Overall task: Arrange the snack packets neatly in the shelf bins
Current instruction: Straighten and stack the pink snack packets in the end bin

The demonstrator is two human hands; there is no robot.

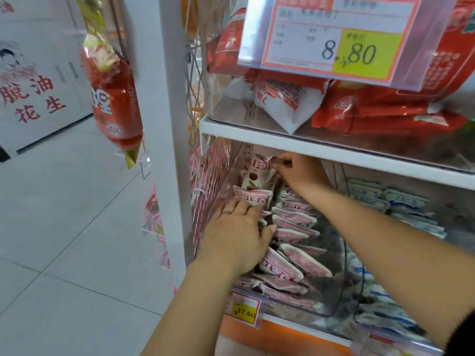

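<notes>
Reaching into one clear plastic bin, our right hand pinches one upright pink-and-white snack packet at its back. Our left hand lies flat on some ten more packets.

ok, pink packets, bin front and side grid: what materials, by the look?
Pink snack packets: thin plastic film, semi-gloss; crimped sealed edges, soft creases.
Bin front wall: clear rigid plastic, probably acrylic; packets show through, glossy curved edge.
Side grid: white-coated wire, likely metal; thin crossing rods.
</notes>
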